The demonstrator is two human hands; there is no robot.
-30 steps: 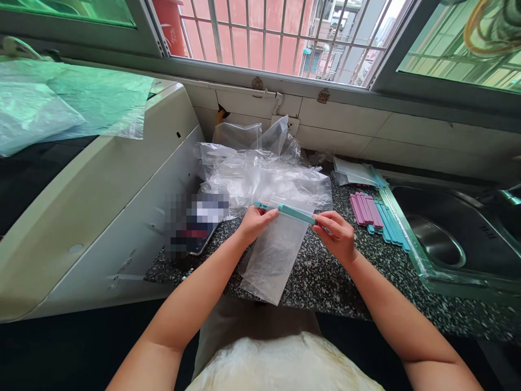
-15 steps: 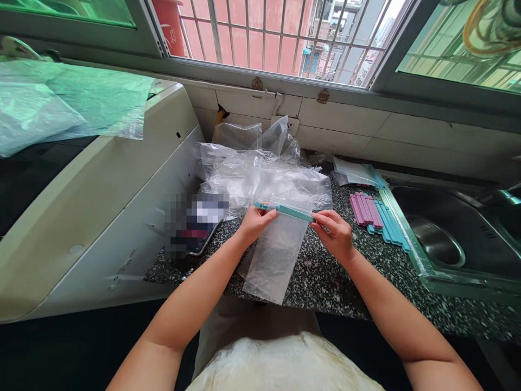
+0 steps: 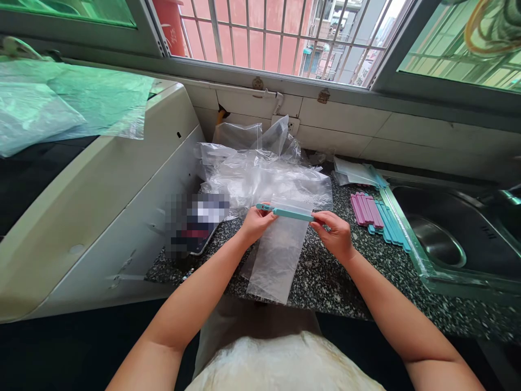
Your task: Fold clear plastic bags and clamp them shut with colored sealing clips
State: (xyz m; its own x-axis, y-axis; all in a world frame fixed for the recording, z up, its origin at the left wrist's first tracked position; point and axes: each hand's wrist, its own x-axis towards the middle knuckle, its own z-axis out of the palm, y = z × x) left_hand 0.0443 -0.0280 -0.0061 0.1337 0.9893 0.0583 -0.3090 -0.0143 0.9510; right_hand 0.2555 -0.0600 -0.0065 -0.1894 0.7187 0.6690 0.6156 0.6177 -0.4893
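Note:
A teal bag sealing clip (image 3: 292, 215) lies across the upper part of a clear plastic bag (image 3: 277, 260). My left hand (image 3: 257, 221) is closed on the clip's left end, thumb along its near side. At the other end, my right hand (image 3: 332, 232) pinches the tip between thumb and fingers. The bag hangs down below the clip toward the counter's front edge, and a short strip of it shows above. Behind the hands spreads a heap of clear plastic bags (image 3: 260, 174).
Pink clips (image 3: 366, 210) and teal clips (image 3: 389, 224) lie on the speckled counter (image 3: 325, 285), beside a metal sink (image 3: 419, 271). A blurred phone (image 3: 203, 228) is left of my hands. A white appliance (image 3: 122, 217) borders the left, with plastic sheets (image 3: 101, 98) on top.
The clip has turned slightly to lie more level, and the bag's lower end has swung a little to the right. Both hands keep their hold.

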